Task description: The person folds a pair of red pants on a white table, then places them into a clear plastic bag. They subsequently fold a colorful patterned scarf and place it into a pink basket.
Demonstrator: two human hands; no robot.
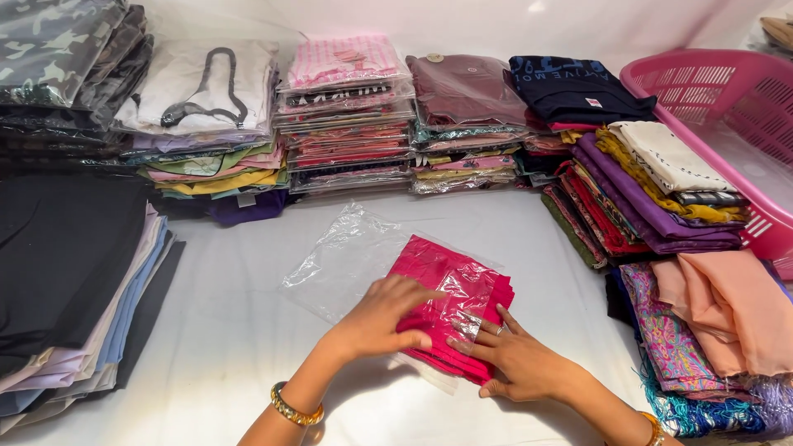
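We're looking at a folded pink garment (450, 301) going partway into a clear plastic bag (355, 256), both lying on the white counter (223, 330). The garment is sitting at the bag's near-right end, with the far-left stretch of the bag lying empty and crinkled.

Left hand (382, 318) is pressing flat on top of the garment, fingers spread, not clenched on anything. Right hand (516, 359) is lying at the garment's near-right edge, fingertips pressing a shiny flap of the bag against the cloth; that's a light pinning grip, not a closed grasp.

Risks as we're judging them:
- Bag is thin and slippery, so it's likely bunching or sliding on the counter if we're pushing the garment without anchoring the film.
- Fold edges nearest the right hand are looking layered and loose; they could be splaying or catching on the bag mouth, undoing the fold.
- Trapped air could be puffing the bag and leaving the garment skewed inside.
- Hard pushing against a snagged corner could be tearing the film.

Behind the garment, stacks of bagged clothes (347, 116) are sitting well apart; a pink basket (719, 91) is sitting far right of it.
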